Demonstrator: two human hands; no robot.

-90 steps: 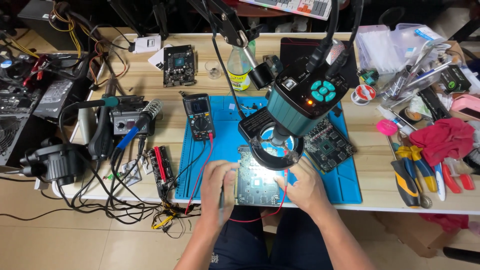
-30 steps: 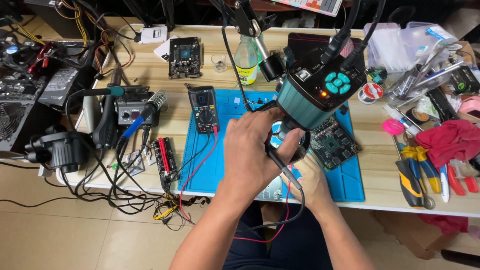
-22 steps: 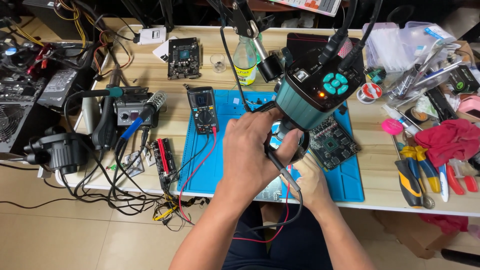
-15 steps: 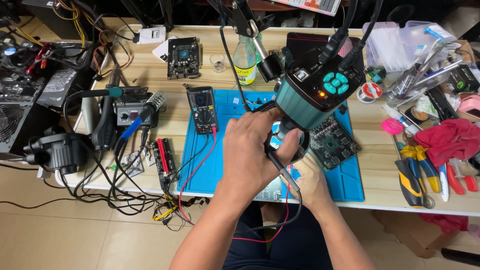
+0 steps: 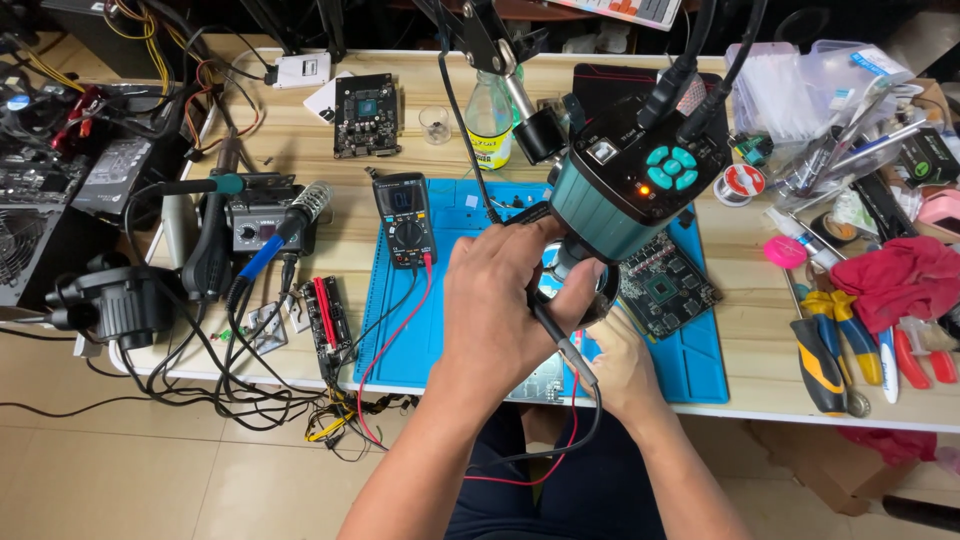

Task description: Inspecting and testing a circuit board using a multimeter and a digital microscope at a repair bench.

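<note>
Under the microscope camera [image 5: 640, 180], both hands [image 5: 500, 300] hold a probe [image 5: 560, 340].

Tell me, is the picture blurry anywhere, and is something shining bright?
In the head view, nearly everything looks sharp, from the left hand to the multimeter on the blue mat. A small orange light glows on the teal microscope camera. Its ring light is mostly hidden by the hand. The wooden table is evenly lit, with soft shadows only. The right hand sits slightly shaded.
</note>
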